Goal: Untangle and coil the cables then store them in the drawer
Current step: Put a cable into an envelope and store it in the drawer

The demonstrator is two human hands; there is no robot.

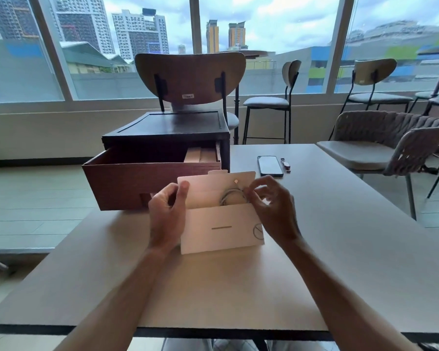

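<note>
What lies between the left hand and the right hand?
In the head view, an open white carton containing a coiled cable lies between the left hand and the right hand.

Light: bright overcast daylight through tall white-framed windows (264, 34); sky nearly blown out. Backlit: dark wooden cabinet (167, 127) and its open brown drawer (137, 178), fronts in shade. Shadows: soft, falling toward me on the pale grey tabletop (340, 224) beneath my forearms. Glare: pale sheen on the black smartphone screen (270, 165); warm cast on the white cardboard box (221, 229). Distortion: window frames and table edges bow. Focus: soft overall; coiled white cable (232, 196) and my right hand (274, 211) slightly smeared.
</note>
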